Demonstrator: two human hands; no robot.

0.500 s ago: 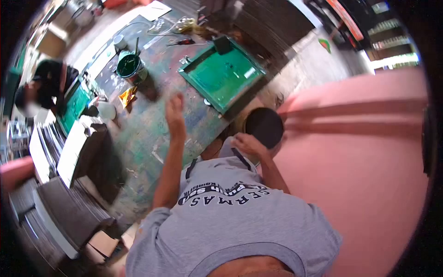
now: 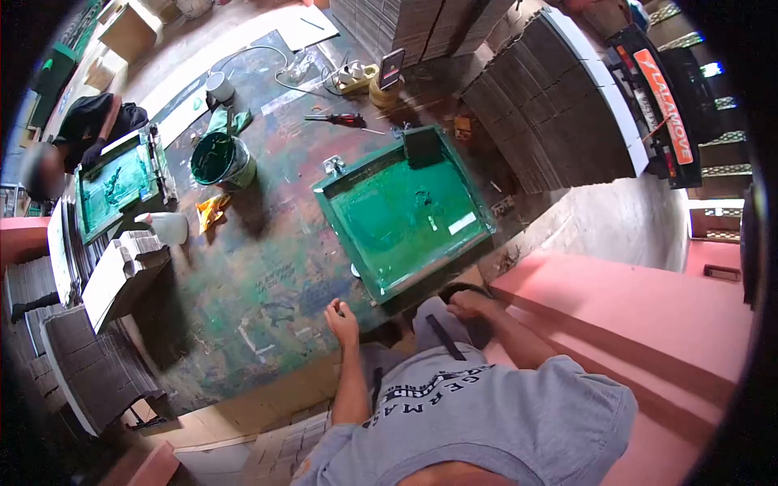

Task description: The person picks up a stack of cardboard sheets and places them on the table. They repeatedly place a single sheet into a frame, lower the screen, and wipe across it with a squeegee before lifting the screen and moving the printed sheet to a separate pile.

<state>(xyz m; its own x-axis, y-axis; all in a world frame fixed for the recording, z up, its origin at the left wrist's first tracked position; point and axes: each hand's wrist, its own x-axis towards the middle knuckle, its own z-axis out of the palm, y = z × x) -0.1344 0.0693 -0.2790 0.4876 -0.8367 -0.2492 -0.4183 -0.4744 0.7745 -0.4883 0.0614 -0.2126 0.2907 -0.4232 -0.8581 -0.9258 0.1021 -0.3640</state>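
My left hand (image 2: 342, 321) is above the table's near edge, its fingers loosely bent and thumb apart, with nothing visible in it. My right hand (image 2: 465, 305) is curled at the edge of a round, dark-topped stool (image 2: 485, 329), beside my leg; my arm and leg hide part of the stool. Beyond my hands a green-framed printing screen (image 2: 377, 235) lies on the paint-stained table (image 2: 235, 300). Green ink spreads over its mesh, and a dark block stands at its far corner. A pot of dark green ink (image 2: 223, 162) stands left of the screen.
An orange wrapper (image 2: 210, 211), a white container (image 2: 168, 228) and a screwdriver (image 2: 344, 120) lie about the table. At the left, another person (image 2: 101, 121) leans by a second green screen (image 2: 117, 188). Cardboard stacks (image 2: 543, 105) stand at the right, beside a pink ledge (image 2: 616, 300).
The view has shifted. My left hand has drawn back from over the table toward my body. My right hand remains by the stool, and the legs and right arm now cover more of it.
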